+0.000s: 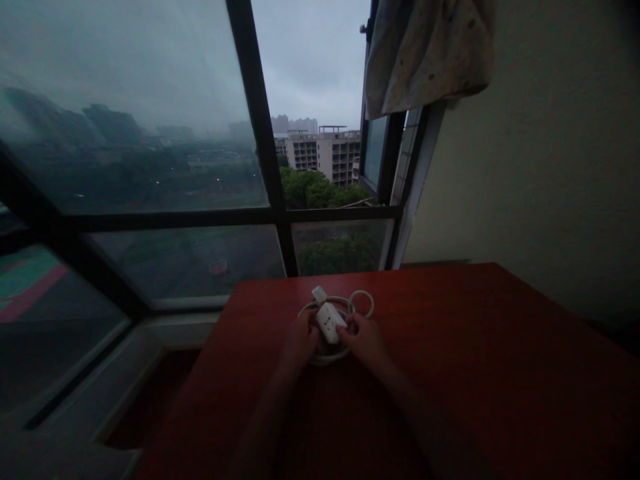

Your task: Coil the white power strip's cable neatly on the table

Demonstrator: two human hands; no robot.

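Note:
A white power strip is held between my two hands above the reddish-brown table. My left hand grips its left side, fingers closed. On the right side, my right hand pinches the strip's lower right edge between thumb and fingers. The strip's pale cable lies coiled around and beneath it, with one small loop sticking out to the upper right. A white plug rests at the top of the coil. My hands hide parts of the cable.
Behind the table stands a dark-framed window, one pane of it open on the right. A stained curtain hangs at the upper right beside a pale wall. The table's left edge borders a low sill.

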